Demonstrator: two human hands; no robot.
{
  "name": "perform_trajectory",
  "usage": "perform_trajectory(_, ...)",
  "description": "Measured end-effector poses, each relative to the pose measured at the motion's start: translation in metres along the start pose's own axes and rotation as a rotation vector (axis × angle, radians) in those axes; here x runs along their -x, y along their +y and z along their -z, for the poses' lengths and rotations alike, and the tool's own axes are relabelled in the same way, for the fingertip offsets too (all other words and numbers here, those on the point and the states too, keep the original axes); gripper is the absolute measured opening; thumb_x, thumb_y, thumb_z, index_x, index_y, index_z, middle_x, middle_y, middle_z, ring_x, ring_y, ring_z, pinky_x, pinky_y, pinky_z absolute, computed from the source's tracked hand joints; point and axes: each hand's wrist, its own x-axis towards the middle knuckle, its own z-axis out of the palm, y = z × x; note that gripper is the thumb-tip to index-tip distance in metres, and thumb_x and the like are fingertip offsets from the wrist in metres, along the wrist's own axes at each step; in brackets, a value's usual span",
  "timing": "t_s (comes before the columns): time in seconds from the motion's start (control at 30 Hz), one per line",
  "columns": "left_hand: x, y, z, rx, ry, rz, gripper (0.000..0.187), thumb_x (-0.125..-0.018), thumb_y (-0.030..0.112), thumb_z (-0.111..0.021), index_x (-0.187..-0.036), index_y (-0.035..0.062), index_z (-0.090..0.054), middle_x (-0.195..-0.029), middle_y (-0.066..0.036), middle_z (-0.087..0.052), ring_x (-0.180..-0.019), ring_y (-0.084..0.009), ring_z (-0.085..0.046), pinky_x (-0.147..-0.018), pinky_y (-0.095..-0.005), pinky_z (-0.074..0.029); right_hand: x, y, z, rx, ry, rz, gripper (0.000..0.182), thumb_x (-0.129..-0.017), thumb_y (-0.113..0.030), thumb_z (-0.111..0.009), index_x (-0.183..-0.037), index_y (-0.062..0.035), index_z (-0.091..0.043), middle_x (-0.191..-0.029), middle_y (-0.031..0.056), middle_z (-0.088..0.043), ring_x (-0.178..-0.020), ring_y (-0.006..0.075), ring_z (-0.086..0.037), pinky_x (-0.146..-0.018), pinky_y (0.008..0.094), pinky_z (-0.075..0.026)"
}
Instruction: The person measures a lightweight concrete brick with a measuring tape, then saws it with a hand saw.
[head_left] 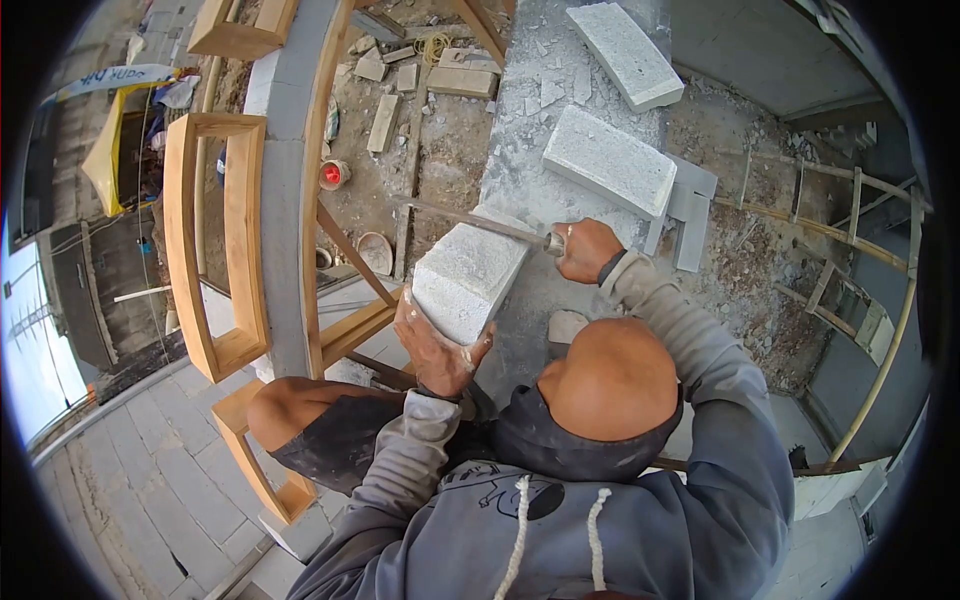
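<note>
A pale, dusty block (468, 278) stands tilted in front of my knees. My left hand (440, 350) is wrapped round its lower end, with white dust on the fingers. My right hand (588, 250) is closed on the handle of a long, thin metal tool (460, 215), whose blade lies across the block's upper end and points left. Two more pale blocks, one nearer (610, 165) and one farther (627, 55), rest on the dusty grey ledge (520, 100) beyond my right hand.
Wooden frames (180, 240) stand at the left. Below lie a red bucket (334, 175), a round pan (375, 253) and loose bricks (383, 123) on bare ground. A bamboo ladder (855, 215) is at the right. Thin grey pieces (690, 215) lie beside the nearer block.
</note>
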Motion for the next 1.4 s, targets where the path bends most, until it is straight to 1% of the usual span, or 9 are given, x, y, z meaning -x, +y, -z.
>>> perform_trajectory(0.07, -0.002, -0.004, -0.002, 0.015, 0.026, -0.001, 0.112, -0.065, 0.046, -0.082, -0.139, -0.0108, -0.02, -0.133, -0.032, -0.03, -0.123, -0.0464, -0.033, -0.103, -0.0524, -0.03, -0.006, 0.011, 0.01, 0.02, 0.072, -0.101, 0.028, -0.068, -0.018, -0.063, -0.092, -0.0052, -0.065, -0.073, 0.0186, -0.065, -0.071, 0.0387, -0.063, -0.066, 0.0462, -0.051)
perform_trajectory(0.33, 0.007, -0.009, -0.006, -0.014, 0.044, -0.024, 0.112, -0.064, 0.041, -0.084, -0.14, -0.0087, -0.018, -0.135, -0.031, -0.028, -0.122, -0.0461, -0.033, -0.101, -0.0527, -0.031, 0.025, -0.051, 0.038, -0.344, 0.282, 0.416, 0.019, -0.066, -0.015, -0.061, -0.084, -0.0071, -0.061, -0.067, 0.0175, -0.059, -0.065, 0.0389, -0.059, -0.059, 0.0455, -0.048)
perform_trajectory(0.43, 0.01, -0.008, -0.002, 0.022, 0.024, -0.002, 0.111, -0.064, 0.04, -0.084, -0.139, -0.0085, -0.018, -0.136, -0.03, -0.028, -0.123, -0.0455, -0.033, -0.102, -0.0524, -0.03, -0.001, -0.006, 0.001, 0.033, -0.009, 0.032, 0.027, -0.066, -0.014, -0.061, -0.091, -0.0071, -0.064, -0.073, 0.0195, -0.064, -0.07, 0.0398, -0.062, -0.064, 0.0465, -0.05)
perform_trajectory(0.53, 0.011, -0.011, -0.005, 0.004, 0.046, -0.046, 0.11, -0.064, 0.04, -0.084, -0.139, -0.0081, -0.019, -0.136, -0.03, -0.028, -0.123, -0.0456, -0.033, -0.102, -0.0526, -0.03, -0.008, 0.016, 0.004, -0.033, 0.09, -0.089, 0.027, -0.066, -0.014, -0.061, -0.092, -0.0077, -0.065, -0.074, 0.0193, -0.065, -0.071, 0.0403, -0.063, -0.066, 0.0469, -0.051)
perform_trajectory(0.7, 0.014, -0.009, -0.006, 0.0, 0.035, 0.031, 0.109, -0.064, 0.041, -0.083, -0.139, -0.0073, -0.02, -0.134, -0.03, -0.03, -0.122, -0.0452, -0.033, -0.102, -0.052, -0.029, 0.008, -0.024, 0.026, -0.193, 0.155, 0.124, 0.026, -0.068, -0.016, -0.06, -0.092, -0.0069, -0.065, -0.076, 0.0205, -0.065, -0.074, 0.04, -0.063, -0.067, 0.0464, -0.05)
perform_trajectory(0.9, 0.01, -0.009, 0.001, 0.033, 0.052, -0.005, 0.11, -0.06, 0.04, -0.083, -0.138, -0.0065, -0.022, -0.131, -0.029, -0.034, -0.119, -0.0449, -0.037, -0.102, -0.0513, -0.031, -0.014, 0.025, -0.001, 0.107, 0.067, -0.084, 0.023, -0.072, -0.016, -0.059, -0.092, -0.0075, -0.065, -0.076, 0.02, -0.065, -0.075, 0.039, -0.064, -0.07, 0.0469, -0.051)
perform_trajectory(1.07, -0.004, 0.002, 0.007, 0.035, 0.071, 0.058, 0.108, -0.058, 0.039, -0.084, -0.137, -0.0065, -0.025, -0.127, -0.027, -0.037, -0.117, -0.0441, -0.039, -0.1, -0.0514, -0.032, 0.03, 0.032, -0.003, 0.112, 0.294, 0.0, 0.027, -0.073, -0.019, -0.065, -0.097, -0.0063, -0.061, -0.085, 0.0186, -0.065, -0.08, 0.0373, -0.064, -0.07, 0.045, -0.052)
perform_trajectory(1.17, -0.016, 0.003, 0.006, 0.023, 0.086, 0.073, 0.107, -0.058, 0.039, -0.084, -0.136, -0.0066, -0.027, -0.125, -0.026, -0.04, -0.116, -0.0419, -0.04, -0.1, -0.0498, -0.033, 0.037, 0.042, 0.001, 0.245, 0.284, -0.132, 0.035, -0.072, -0.021, -0.07, -0.103, -0.0093, -0.058, -0.093, 0.0155, -0.063, -0.084, 0.0356, -0.064, -0.071, 0.0441, -0.053)
perform_trajectory(1.4, -0.064, -0.005, 0.041, 0.185, 0.032, 0.291, 0.102, -0.055, 0.041, -0.083, -0.133, -0.0068, -0.039, -0.122, -0.024, -0.045, -0.116, -0.0377, -0.042, -0.101, -0.0445, -0.032, 0.048, 0.058, -0.003, 0.274, 0.275, -0.061, 0.052, -0.072, -0.025, -0.074, -0.114, -0.0061, -0.052, -0.113, 0.0175, -0.051, -0.108, 0.0359, -0.051, -0.092, 0.0445, -0.042)
